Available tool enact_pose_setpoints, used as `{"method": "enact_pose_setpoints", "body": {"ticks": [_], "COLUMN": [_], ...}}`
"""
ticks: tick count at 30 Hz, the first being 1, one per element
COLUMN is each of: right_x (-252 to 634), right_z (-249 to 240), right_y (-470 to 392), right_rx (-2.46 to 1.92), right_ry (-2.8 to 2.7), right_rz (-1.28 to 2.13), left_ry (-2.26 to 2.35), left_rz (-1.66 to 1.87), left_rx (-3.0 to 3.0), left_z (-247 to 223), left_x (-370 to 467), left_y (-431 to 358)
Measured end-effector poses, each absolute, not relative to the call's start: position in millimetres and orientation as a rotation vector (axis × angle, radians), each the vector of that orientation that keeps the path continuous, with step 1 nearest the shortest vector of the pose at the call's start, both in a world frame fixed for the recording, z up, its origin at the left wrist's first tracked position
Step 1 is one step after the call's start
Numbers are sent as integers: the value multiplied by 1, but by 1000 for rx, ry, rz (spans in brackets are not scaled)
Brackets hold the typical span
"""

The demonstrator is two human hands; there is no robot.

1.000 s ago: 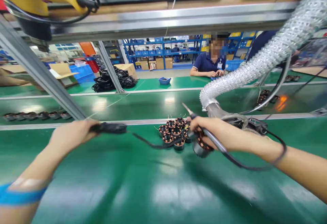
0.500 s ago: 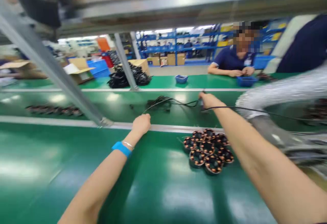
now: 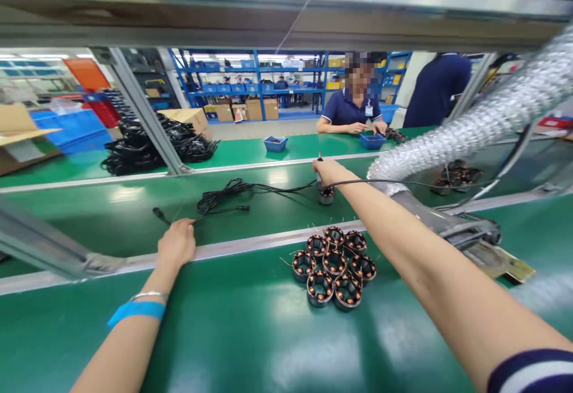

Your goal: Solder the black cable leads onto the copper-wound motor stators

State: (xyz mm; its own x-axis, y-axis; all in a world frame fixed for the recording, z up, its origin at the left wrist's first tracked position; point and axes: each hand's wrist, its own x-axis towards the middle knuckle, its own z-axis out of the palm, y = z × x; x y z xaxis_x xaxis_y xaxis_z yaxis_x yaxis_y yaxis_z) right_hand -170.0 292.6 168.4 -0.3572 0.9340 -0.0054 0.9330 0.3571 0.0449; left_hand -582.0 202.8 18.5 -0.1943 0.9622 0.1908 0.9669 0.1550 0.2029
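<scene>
On the far side of the metal rail, my left hand (image 3: 178, 241) is closed over a black cable (image 3: 233, 189); a plug end (image 3: 157, 212) sticks out beyond its fingers. My right hand (image 3: 329, 172) reaches farther out, closed round a small upright greyish piece whose kind I cannot make out; a thin dark tip shows above the fingers. Just below that hand stands a single motor stator (image 3: 326, 196) with copper windings. Cable strands run up to the right hand, and a dark cord passes along its forearm. Nearer me, several wound stators (image 3: 335, 261) stand grouped on the green bench.
A silver flexible duct (image 3: 447, 145) with a grey nozzle (image 3: 430, 220) lies to the right. Metal posts (image 3: 145, 112) and an overhead beam frame the view. Across the bench, a person (image 3: 353, 109) works at a blue tray (image 3: 372, 140). Black cables (image 3: 165, 142) are heaped back left.
The view has swung right, so things sit farther left. My left hand has moved left relative to the stators, and the cable bundle is spread out longer. The stator under my right hand now shows.
</scene>
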Motion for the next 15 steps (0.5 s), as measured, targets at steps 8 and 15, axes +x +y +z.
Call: {"method": "enact_pose_setpoints", "body": {"ticks": [8, 15], "right_x": [-101, 72], "right_z": [233, 169], "right_y": [132, -14], "right_rx": [1548, 1710], "right_ry": [2816, 3234], "right_rz": [286, 908], "left_ry": [-2357, -2219], "left_rz": [-443, -415], "left_rx": [-1989, -2177], "left_z": [36, 39], "left_x": [-557, -529], "left_y": [168, 107]}}
